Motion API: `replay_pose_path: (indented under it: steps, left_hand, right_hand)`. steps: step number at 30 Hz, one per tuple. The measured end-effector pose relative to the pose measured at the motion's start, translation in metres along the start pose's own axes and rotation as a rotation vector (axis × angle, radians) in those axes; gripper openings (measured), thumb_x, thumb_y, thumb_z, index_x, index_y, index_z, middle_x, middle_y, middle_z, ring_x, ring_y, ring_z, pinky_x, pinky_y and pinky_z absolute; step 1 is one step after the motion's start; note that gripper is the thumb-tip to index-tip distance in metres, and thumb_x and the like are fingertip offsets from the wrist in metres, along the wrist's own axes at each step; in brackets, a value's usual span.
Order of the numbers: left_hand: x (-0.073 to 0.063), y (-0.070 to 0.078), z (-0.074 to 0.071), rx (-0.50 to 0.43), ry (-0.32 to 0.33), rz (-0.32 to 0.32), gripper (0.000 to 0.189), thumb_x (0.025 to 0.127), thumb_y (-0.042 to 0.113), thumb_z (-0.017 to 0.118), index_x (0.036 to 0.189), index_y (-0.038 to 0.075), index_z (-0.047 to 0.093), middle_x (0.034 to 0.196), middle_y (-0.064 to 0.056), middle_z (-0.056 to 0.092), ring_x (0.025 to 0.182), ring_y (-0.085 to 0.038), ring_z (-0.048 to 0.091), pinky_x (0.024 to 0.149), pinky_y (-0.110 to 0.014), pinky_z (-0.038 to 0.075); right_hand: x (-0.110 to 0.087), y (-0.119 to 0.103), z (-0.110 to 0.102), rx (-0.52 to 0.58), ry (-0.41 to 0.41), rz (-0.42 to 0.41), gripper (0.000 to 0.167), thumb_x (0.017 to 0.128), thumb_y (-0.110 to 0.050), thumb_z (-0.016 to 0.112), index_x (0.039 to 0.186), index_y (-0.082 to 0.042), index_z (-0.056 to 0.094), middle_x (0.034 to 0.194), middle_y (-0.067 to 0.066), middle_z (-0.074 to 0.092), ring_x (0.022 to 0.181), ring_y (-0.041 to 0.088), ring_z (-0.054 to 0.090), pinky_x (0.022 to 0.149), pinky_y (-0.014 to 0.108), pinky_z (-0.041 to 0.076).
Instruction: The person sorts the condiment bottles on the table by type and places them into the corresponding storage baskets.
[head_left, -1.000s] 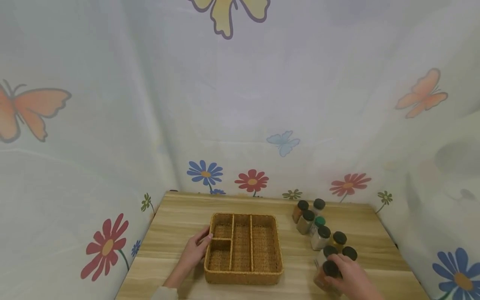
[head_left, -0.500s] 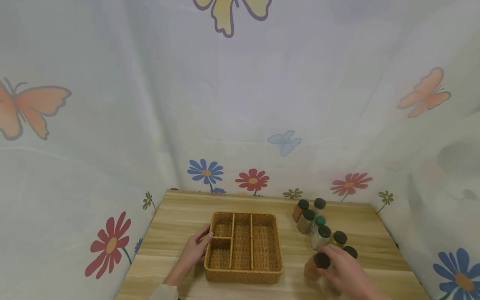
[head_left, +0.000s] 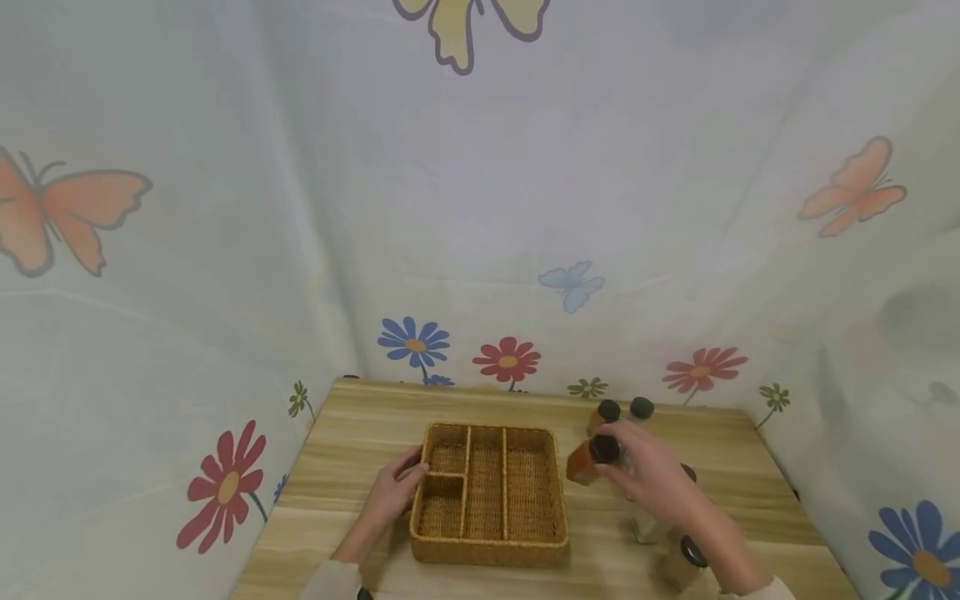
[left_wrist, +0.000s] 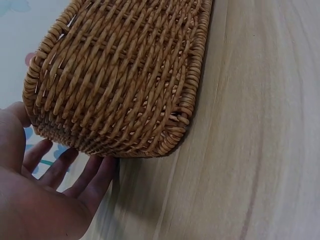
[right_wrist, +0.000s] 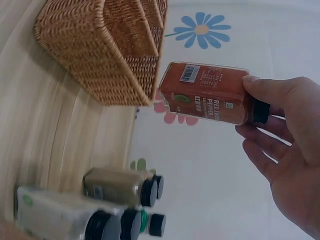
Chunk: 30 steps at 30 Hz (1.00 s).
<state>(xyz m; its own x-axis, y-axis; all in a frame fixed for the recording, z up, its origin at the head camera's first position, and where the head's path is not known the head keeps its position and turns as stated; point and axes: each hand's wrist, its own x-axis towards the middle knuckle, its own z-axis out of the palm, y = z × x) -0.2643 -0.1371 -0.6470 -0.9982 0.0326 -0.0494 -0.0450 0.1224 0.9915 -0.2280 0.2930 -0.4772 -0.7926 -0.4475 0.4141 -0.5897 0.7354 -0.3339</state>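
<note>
My right hand [head_left: 648, 471] holds a spice jar of red pepper powder [right_wrist: 205, 93] by its black-capped end. The jar is tilted and off the table, just right of the wicker basket [head_left: 487, 552], as the head view shows. In the right wrist view, the thumb lies on the jar's shoulder and the fingers are around the cap side. My left hand [head_left: 392, 493] grips the left side of the basket. Its thumb is at the rim and its fingertips touch the outer wall [left_wrist: 115, 90]. The basket has several compartments, with nothing visible inside.
Several other spice jars stand on the wooden table [head_left: 360, 417] to the right, partly hidden by my right arm. Two black-capped jars, one brown [head_left: 594, 422] and one grey-lidded shape [head_left: 641, 407], stand at the back. A printed curtain [head_left: 480, 208] hangs behind the table.
My right hand has lifted the red pepper jar from the front of the jar group and carried it up and left towards the basket. My left hand stays on the basket.
</note>
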Motion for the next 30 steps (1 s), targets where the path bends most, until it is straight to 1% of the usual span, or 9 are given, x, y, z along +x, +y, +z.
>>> replay_pose_path:
  steps: [3, 6, 10, 12, 14, 20, 23, 27, 30]
  left_hand:
    - [0.003, -0.001, 0.001, -0.020, -0.002, 0.001, 0.054, 0.108, 0.022, 0.064, 0.158, 0.007, 0.049, 0.158, -0.024, 0.049, 0.139, -0.048, 0.052, 0.097, -0.051, 0.061]
    - [0.007, -0.004, 0.002, -0.019, -0.004, 0.020, 0.054, 0.108, 0.020, 0.064, 0.157, 0.003, 0.049, 0.157, -0.027, 0.049, 0.138, -0.048, 0.053, 0.096, -0.051, 0.061]
    - [0.007, -0.005, 0.002, -0.018, -0.006, 0.030, 0.054, 0.108, 0.018, 0.063, 0.156, -0.001, 0.048, 0.156, -0.029, 0.049, 0.138, -0.049, 0.053, 0.096, -0.050, 0.061]
    - [0.005, -0.004, 0.002, -0.019, -0.004, 0.023, 0.054, 0.108, 0.018, 0.064, 0.156, 0.000, 0.048, 0.157, -0.028, 0.049, 0.138, -0.049, 0.053, 0.096, -0.049, 0.061]
    - [0.004, -0.002, 0.002, -0.028, -0.006, 0.011, 0.054, 0.108, 0.018, 0.064, 0.157, 0.001, 0.048, 0.157, -0.027, 0.048, 0.139, -0.049, 0.052, 0.095, -0.049, 0.062]
    - [0.004, -0.004, 0.001, -0.041, 0.001, -0.018, 0.053, 0.108, 0.019, 0.064, 0.157, 0.004, 0.049, 0.157, -0.026, 0.049, 0.138, -0.048, 0.053, 0.092, -0.050, 0.063]
    - [0.005, -0.004, 0.001, -0.026, 0.005, -0.008, 0.053, 0.108, 0.020, 0.064, 0.157, 0.003, 0.049, 0.156, -0.027, 0.049, 0.138, -0.048, 0.053, 0.092, -0.048, 0.063]
    - [0.006, -0.004, 0.002, -0.021, 0.006, 0.006, 0.053, 0.108, 0.020, 0.064, 0.156, 0.002, 0.049, 0.156, -0.028, 0.050, 0.137, -0.048, 0.054, 0.092, -0.048, 0.063]
    - [0.004, -0.004, 0.001, -0.017, 0.009, 0.008, 0.053, 0.108, 0.020, 0.064, 0.156, 0.003, 0.050, 0.156, -0.028, 0.049, 0.137, -0.049, 0.054, 0.093, -0.049, 0.062]
  right_hand:
    - [0.017, -0.002, 0.012, 0.045, -0.007, -0.013, 0.051, 0.085, -0.011, 0.091, 0.131, -0.011, 0.067, 0.120, 0.000, 0.071, 0.105, 0.019, 0.070, 0.083, 0.042, 0.063]
    - [0.033, 0.000, 0.030, 0.090, -0.046, 0.013, 0.049, 0.089, -0.012, 0.088, 0.133, -0.011, 0.067, 0.125, 0.003, 0.070, 0.111, 0.022, 0.070, 0.088, 0.043, 0.063]
    - [0.051, 0.002, 0.054, 0.077, -0.117, 0.022, 0.048, 0.093, -0.016, 0.085, 0.135, -0.008, 0.066, 0.131, 0.008, 0.070, 0.120, 0.028, 0.068, 0.097, 0.048, 0.060]
    - [0.059, 0.004, 0.065, 0.072, -0.146, 0.014, 0.047, 0.094, -0.015, 0.084, 0.135, -0.005, 0.065, 0.130, 0.011, 0.070, 0.120, 0.031, 0.068, 0.098, 0.050, 0.059]
    - [0.065, 0.006, 0.076, 0.067, -0.159, 0.010, 0.045, 0.094, -0.013, 0.083, 0.134, -0.003, 0.065, 0.129, 0.014, 0.070, 0.118, 0.033, 0.068, 0.097, 0.052, 0.059]
    - [0.077, 0.016, 0.106, 0.027, -0.159, 0.004, 0.043, 0.092, -0.008, 0.084, 0.131, 0.001, 0.065, 0.123, 0.016, 0.070, 0.113, 0.034, 0.068, 0.094, 0.051, 0.059]
    - [0.079, 0.021, 0.118, -0.002, -0.163, 0.000, 0.043, 0.092, -0.008, 0.084, 0.130, 0.000, 0.066, 0.121, 0.016, 0.069, 0.113, 0.034, 0.067, 0.094, 0.051, 0.059]
    - [0.079, 0.026, 0.130, -0.044, -0.162, -0.001, 0.043, 0.091, -0.011, 0.086, 0.129, -0.004, 0.066, 0.120, 0.013, 0.069, 0.112, 0.033, 0.067, 0.092, 0.050, 0.060]
    - [0.078, 0.026, 0.137, -0.044, -0.161, 0.007, 0.043, 0.091, -0.011, 0.086, 0.129, -0.006, 0.067, 0.120, 0.012, 0.070, 0.113, 0.033, 0.067, 0.093, 0.050, 0.060]
